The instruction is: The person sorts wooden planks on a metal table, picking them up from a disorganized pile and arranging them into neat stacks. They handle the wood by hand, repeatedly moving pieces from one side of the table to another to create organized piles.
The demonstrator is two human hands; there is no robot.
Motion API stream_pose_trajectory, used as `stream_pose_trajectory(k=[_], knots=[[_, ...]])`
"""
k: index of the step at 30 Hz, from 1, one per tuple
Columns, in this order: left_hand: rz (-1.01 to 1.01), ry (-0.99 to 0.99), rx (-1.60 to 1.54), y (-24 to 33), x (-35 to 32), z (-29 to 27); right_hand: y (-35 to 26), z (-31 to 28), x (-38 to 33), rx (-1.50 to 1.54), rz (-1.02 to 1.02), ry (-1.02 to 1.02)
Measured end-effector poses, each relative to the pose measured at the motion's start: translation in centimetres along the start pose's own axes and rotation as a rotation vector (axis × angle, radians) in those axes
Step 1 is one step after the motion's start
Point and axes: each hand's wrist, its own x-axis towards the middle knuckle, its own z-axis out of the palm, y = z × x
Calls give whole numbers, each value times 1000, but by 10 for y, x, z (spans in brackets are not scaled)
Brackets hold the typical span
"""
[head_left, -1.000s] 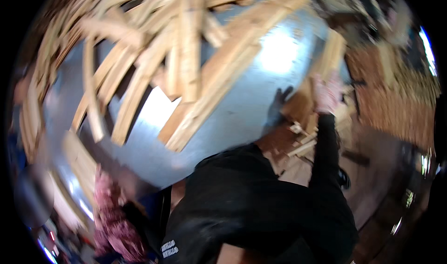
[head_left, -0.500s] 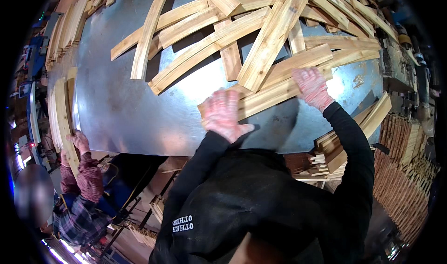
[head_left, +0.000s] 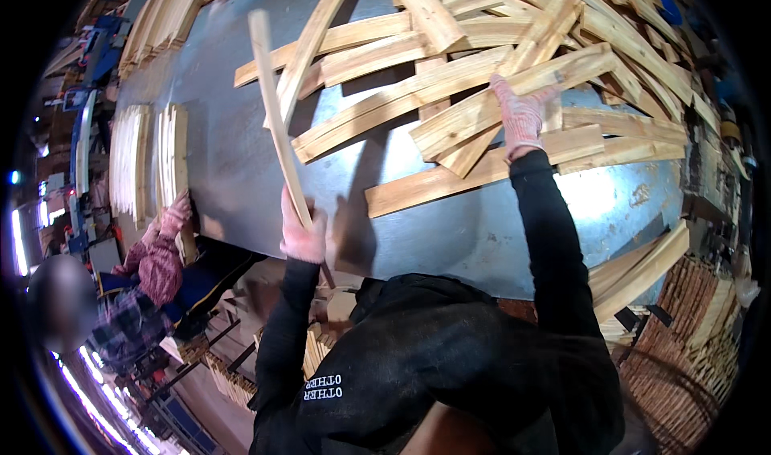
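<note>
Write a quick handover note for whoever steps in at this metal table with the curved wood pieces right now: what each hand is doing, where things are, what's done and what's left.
Left hand, in a pink knit glove: closed around the lower end of one long curved pale wooden slat, held up off the grey sheet-metal table.
Right hand, same glove: stretched out onto the loose heap of curved wooden slats at the table's far side, resting on one piece; grip unclear.
Done: one slat pulled out of the heap.
Left: most slats are in the tangled heap, unsorted.
Nearby: a co-worker's gloved hand at the neat rows of slats standing on edge at the left end.
</note>
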Motion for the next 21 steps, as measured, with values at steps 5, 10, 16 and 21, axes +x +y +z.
stream_pose_trajectory(k=[5,10,16,21], knots=[[147,229,-183,-8,95,48,-32,5,-51,409,-78,-8],[276,-294,643,30,137,84,2,-49,-98,139,-287,-147],[318,-232,763,-30,114,79,-26,-84,-98,165,-338,-383],[59,-644,278,-70,0,-48,-63,-52,-60,175,-546,-585]])
